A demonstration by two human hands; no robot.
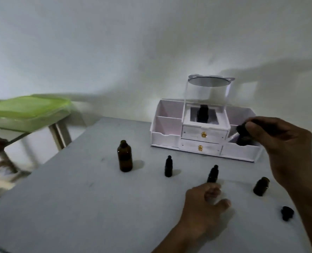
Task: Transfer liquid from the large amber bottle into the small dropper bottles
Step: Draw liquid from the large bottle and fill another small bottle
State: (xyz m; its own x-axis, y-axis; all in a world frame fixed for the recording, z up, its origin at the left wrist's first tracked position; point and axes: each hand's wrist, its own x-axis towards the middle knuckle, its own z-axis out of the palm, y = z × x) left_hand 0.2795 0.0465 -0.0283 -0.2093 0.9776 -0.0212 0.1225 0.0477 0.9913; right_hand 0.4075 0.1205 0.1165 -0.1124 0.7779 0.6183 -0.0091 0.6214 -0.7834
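Large amber bottle stands uncapped on the grey worktop, left of the small bottles and well apart from both hands. Its long axis is vertical and its mouth points straight up. The dark glass hides its level.

The right hand is raised in front of the white organiser, its grip pinching the black bulb of a dropper. The glass tube slants down and to the left, tip lowest; whether it carries liquid cannot be seen. The left hand has its grip curled round the base of a leaning small bottle, whose capped top tips to the right. Between that one and the amber bottle, a capped small bottle stands upright. An open small bottle stands to the right, with a loose cap lying nearer the worktop's front edge.

The work looks partway through. Two small bottles are closed and may be filled, though their contents cannot be seen. The open one probably still needs filling or capping, and the dropper is over neither the amber bottle nor the open mouth.
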